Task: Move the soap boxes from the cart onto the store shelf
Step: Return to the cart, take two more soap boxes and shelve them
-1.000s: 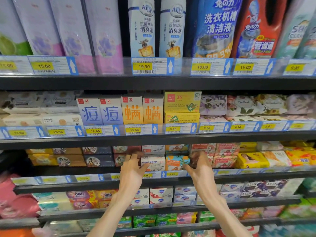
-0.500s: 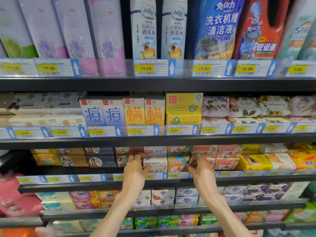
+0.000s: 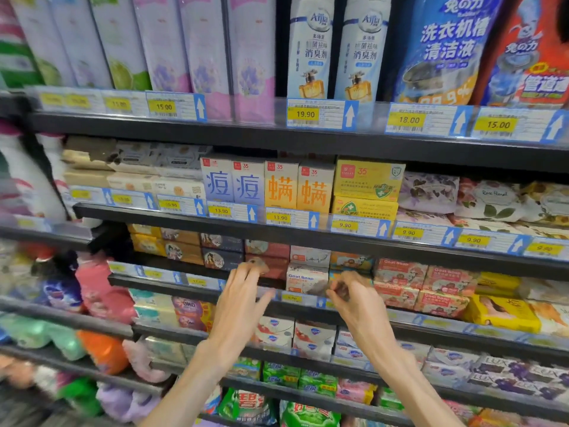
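At the front edge of the third shelf point(image 3: 197, 286) down, near its middle: a white soap box point(image 3: 303, 280) marked "Goat Soap", standing behind the price strip, a second white box point(image 3: 309, 256) stacked on top. Just right of these, an orange-and-teal box point(image 3: 351, 261), its lower neighbour mostly hidden. Further right along the same front edge, red Goat Soap boxes point(image 3: 400, 272) in two layers, then yellow packs point(image 3: 502, 312) toward the right end. To the left of the white box, dark red boxes point(image 3: 268, 251), dark blue portrait boxes point(image 3: 221, 257) and brown ones point(image 3: 181, 251) toward the left end.

Left hand point(image 3: 238, 306) raised before the shelf edge, fingers loosely bent and spread, fingertips up against the dark red boxes, thumb out to the right; nothing clamped. Right hand point(image 3: 357, 303) at the lower right corner of the white box, fingers curled inward at the box corner; blurred, so grip cannot be told.

One shelf up, blue-lettered point(image 3: 232, 184) and orange-lettered cartons point(image 3: 297, 189), a yellow carton stack point(image 3: 368, 188), floral wrapped bars point(image 3: 431, 192) to the right. On the top shelf, tall spray cans point(image 3: 311, 47), pouches point(image 3: 443, 47). Below the hands, white boxes point(image 3: 312, 337) and green packs point(image 3: 280, 374).
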A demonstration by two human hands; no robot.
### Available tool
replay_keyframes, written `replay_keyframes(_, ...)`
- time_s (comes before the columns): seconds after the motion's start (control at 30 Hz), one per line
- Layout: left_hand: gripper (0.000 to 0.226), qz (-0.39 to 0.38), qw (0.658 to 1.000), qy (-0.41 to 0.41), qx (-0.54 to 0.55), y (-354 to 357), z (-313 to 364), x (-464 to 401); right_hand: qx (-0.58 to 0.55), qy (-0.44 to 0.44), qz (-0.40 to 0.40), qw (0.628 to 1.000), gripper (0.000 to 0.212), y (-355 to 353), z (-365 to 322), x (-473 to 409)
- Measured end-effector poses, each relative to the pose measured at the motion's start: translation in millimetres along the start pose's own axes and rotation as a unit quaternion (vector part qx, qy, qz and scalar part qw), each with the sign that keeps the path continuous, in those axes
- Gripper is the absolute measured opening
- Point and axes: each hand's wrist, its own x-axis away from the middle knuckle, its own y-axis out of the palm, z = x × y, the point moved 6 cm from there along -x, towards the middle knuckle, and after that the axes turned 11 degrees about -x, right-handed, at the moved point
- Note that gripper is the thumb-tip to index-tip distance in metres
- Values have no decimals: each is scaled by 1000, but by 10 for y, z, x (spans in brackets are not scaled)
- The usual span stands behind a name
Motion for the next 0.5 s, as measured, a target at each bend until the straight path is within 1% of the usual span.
replay_keyframes(0.07, 40, 10, 999, -31, -33, -218, -216, 244, 1, -68, -55, 996, 10, 229, -232, -12)
replay_keyframes(0.1, 41, 9, 999, -28, -39, -280, -266, 320, 7, -93, -68, 993, 12, 293, -293, -13)
replay_keyframes(0.2, 46, 17, 993, -73, -91, -595, -665, 773, -14, -173, -149, 973, 28, 703, -685, 37)
replay_keyframes(0.27, 52, 17, 984, -116, -136, -857, -972, 1173, -37, -208, -209, 955, 37, 1041, -1011, 143)
replay_keyframes(0.33, 53, 16, 973, -166, -159, -1122, -1274, 1605, -46, -255, -243, 935, 44, 1314, -1414, 333)
replay_keyframes(0.5, 52, 44, 936, -274, -217, -1813, -1878, 2677, -92, -329, -330, 880, 51, 1943, -2378, 884)
